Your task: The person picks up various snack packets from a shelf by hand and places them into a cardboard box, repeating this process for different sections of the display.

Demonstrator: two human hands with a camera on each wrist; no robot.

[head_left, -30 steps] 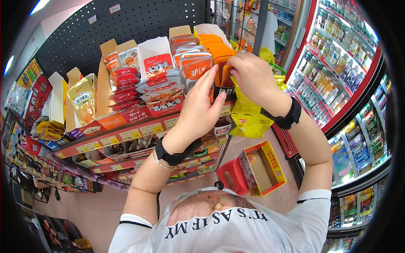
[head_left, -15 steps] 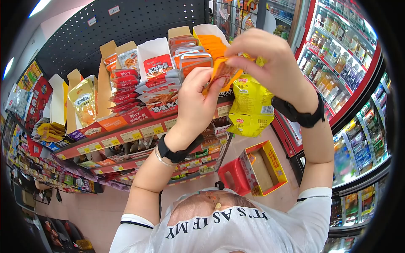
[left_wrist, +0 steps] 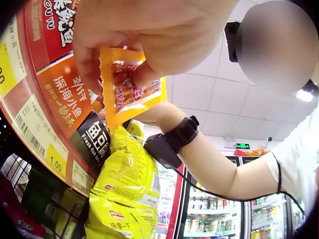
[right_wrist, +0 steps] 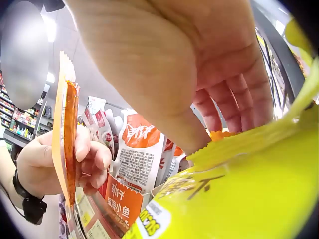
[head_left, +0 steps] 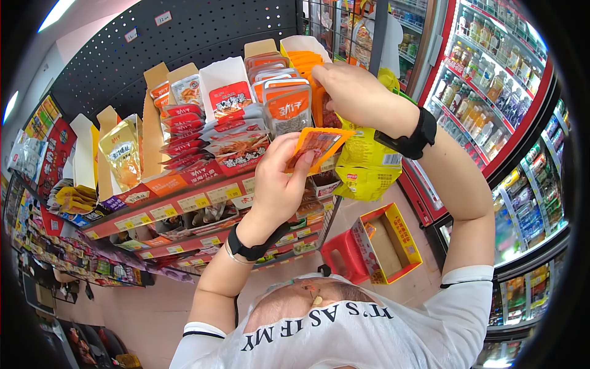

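My left hand (head_left: 275, 184) pinches an orange snack packet (head_left: 321, 146) between thumb and fingers, in front of the shelf. Reddish food shows through the clear window of this packet (left_wrist: 130, 92) in the left wrist view. My right hand (head_left: 359, 92) is at the box of upright orange packets (head_left: 305, 59) at the shelf's right end. Its fingers reach down to an orange serrated edge (right_wrist: 219, 135) in the right wrist view; the yellow bag hides the fingertips, so I cannot tell whether they grip a packet. Yellow snack bags (head_left: 369, 173) hang just below the right wrist.
Silver-and-orange packets (head_left: 287, 109) and red packets (head_left: 230, 99) stand in neighbouring boxes to the left. Price tags (head_left: 193, 202) line the shelf edge. On the floor are a red stool (head_left: 344, 255) and an open yellow-red carton (head_left: 402, 227). Drink fridges (head_left: 485, 92) stand at the right.
An orange packet has come out of the box and passed from both hands into the left, which drew it back toward the body. My right hand lifted away, then returned to the box.
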